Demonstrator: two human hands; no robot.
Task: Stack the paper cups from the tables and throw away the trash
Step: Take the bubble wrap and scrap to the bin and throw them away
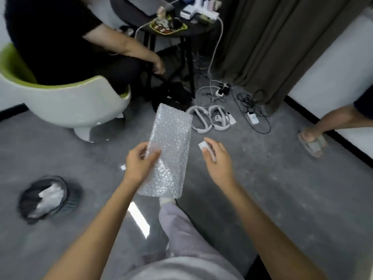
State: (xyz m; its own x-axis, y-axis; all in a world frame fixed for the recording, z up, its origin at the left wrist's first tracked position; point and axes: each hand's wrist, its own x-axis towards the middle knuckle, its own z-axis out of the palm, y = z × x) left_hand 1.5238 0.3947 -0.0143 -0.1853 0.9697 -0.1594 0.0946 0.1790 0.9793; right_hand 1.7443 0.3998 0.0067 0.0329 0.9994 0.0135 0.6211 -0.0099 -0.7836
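Left hand (139,162) pinches bubble-wrap sheet (169,150) by left edge, held above grey floor (282,199). Right hand (217,158) grips small white scrap (202,146). Dark trash bin (46,199) at lower left, white plastic inside. Seated person in green-white chair (80,102) beyond.

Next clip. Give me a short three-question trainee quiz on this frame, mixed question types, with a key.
1. True or false: the left hand grips the bubble wrap.
2. The right hand pinches: A) a paper cup, B) a small white item, C) a cable.
3. Fill in: the dark bin stands to the person's ____.
Key: 1 true; 2 B; 3 left.
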